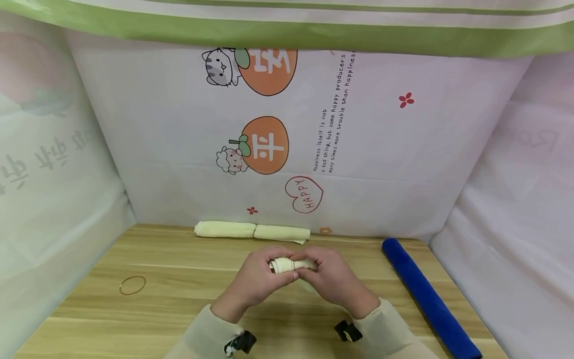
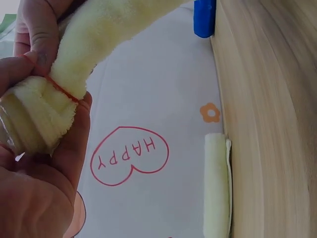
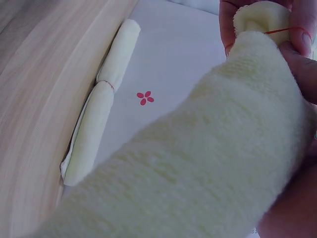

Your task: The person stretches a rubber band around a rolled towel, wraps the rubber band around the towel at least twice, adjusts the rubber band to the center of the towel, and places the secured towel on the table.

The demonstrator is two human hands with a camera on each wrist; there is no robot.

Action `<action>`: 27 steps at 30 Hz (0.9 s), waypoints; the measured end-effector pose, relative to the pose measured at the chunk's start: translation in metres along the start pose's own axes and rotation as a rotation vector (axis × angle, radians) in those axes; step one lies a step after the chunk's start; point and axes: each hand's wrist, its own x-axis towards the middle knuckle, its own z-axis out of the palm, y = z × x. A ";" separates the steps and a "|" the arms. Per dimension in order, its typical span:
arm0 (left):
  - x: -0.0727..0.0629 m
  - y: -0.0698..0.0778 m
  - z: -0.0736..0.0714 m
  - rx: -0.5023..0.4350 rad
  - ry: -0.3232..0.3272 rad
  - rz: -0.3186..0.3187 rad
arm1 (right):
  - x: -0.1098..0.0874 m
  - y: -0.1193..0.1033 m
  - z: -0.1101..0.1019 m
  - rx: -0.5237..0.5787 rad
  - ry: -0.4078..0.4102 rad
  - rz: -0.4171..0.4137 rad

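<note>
A pale yellow rolled towel (image 1: 282, 265) is held up between both hands above the wooden table. The left hand (image 1: 260, 276) grips the roll around its short end, thumb along the near side. The right hand (image 1: 331, 275) grips it on the other side of a red rubber band (image 2: 62, 90). This band circles the roll at a narrowed spot, and fingertips touch it. In the right wrist view, the band looks stretched over a fingertip. The longer part of the towel (image 3: 173, 153) extends toward the right wrist camera. Palms hide parts of the roll.
Another pale yellow rolled towel (image 1: 228, 230), banded at its middle, lies along the table's back edge. A blue roll (image 1: 428, 294) lies on the right side. A loose rubber band (image 1: 132, 285) is on the left of the table (image 1: 179, 309). Printed white sheets enclose the back and sides.
</note>
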 end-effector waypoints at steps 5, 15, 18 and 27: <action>0.001 0.000 -0.002 -0.038 -0.039 -0.038 | -0.001 -0.003 0.001 -0.007 -0.013 0.026; 0.002 -0.001 -0.007 -0.151 -0.048 -0.147 | 0.002 -0.009 0.000 -0.011 -0.105 0.139; 0.001 -0.006 -0.010 -0.182 -0.011 -0.176 | 0.003 -0.007 -0.003 -0.042 -0.135 0.179; 0.000 -0.010 -0.012 -0.291 0.110 -0.268 | -0.007 -0.006 0.015 -0.374 0.018 0.023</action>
